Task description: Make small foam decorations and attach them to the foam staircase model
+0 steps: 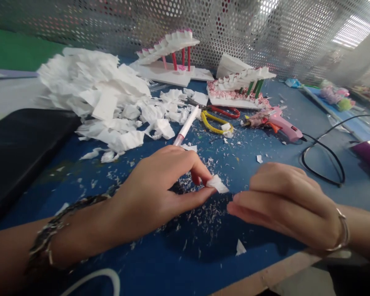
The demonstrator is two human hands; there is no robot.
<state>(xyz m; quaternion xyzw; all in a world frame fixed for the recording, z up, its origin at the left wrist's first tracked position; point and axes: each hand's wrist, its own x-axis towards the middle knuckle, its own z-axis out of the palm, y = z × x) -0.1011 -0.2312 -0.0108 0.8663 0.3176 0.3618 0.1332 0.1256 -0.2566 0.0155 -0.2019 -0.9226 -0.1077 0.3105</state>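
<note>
Between thumb and index finger, my left hand (163, 185) pinches a small piece of white paper (218, 184). My right hand (283, 201) is closed just to the right of that piece, a small gap away. Its thumb and fingers press together, and whatever they may hold is hidden. Tiny white shreds (203, 222) lie scattered on the blue table below both hands. A white pen-like stick (187, 124) lies just beyond my left hand. A small pointed paper scrap (240, 248) rests near the table's front edge.
Torn white paper (95, 86) is heaped at the back left, beside a black flat object (27, 152). Scissors (216, 121) with red and yellow handles and a pink glue gun (283, 124) with a black cord lie behind. Two staircase models (174, 43) (243, 84) stand by the perforated metal screen.
</note>
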